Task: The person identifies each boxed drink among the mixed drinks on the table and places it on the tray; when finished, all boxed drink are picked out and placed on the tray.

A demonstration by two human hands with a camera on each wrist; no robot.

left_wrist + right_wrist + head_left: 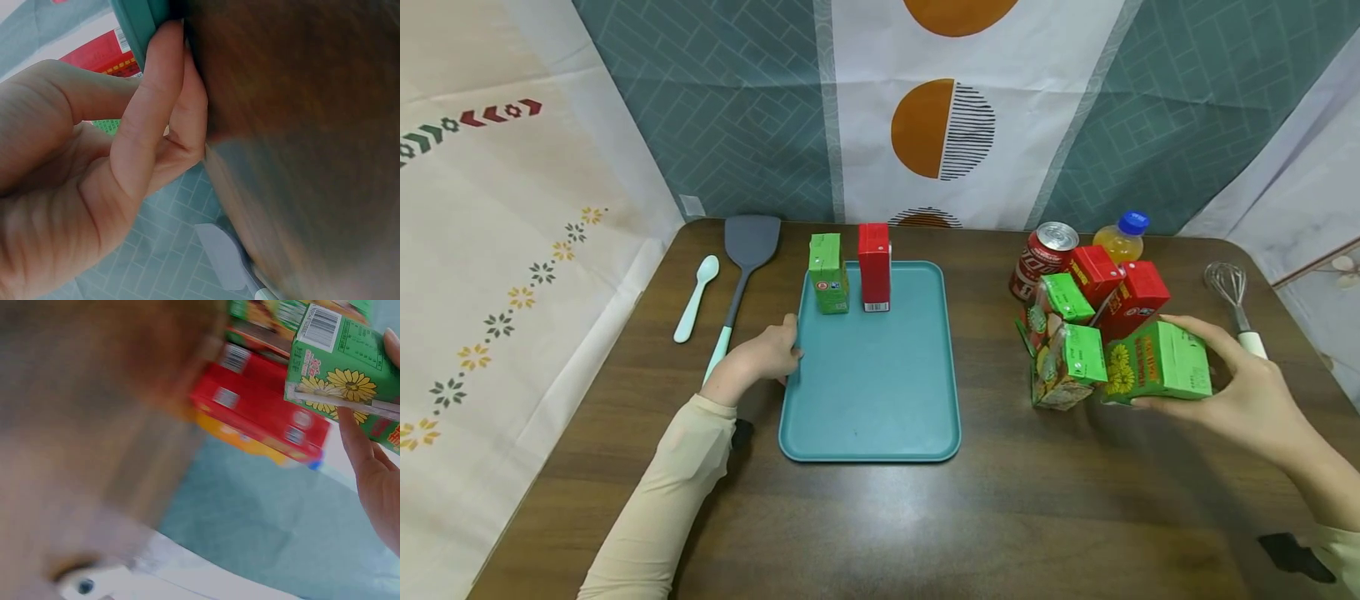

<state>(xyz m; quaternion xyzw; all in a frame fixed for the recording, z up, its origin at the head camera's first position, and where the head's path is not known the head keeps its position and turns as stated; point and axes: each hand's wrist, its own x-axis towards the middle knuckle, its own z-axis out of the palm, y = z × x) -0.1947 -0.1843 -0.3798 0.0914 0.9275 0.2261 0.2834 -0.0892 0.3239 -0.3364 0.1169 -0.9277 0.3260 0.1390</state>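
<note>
My left hand pinches the left edge of a teal tray, thumb on one side and curled fingers on the other in the left wrist view. On the tray's far end stand a green drink carton and a red drink carton. Over at the right, my right hand grips another green drink carton, which has yellow flowers and a straw on its side. That carton is tilted and close beside a group of green cartons and red cartons.
A cola can and a juice bottle with a blue cap stand behind the group. A whisk lies at the far right. On the left lie a grey spatula and a mint spoon. Patterned cloth hangs behind the table.
</note>
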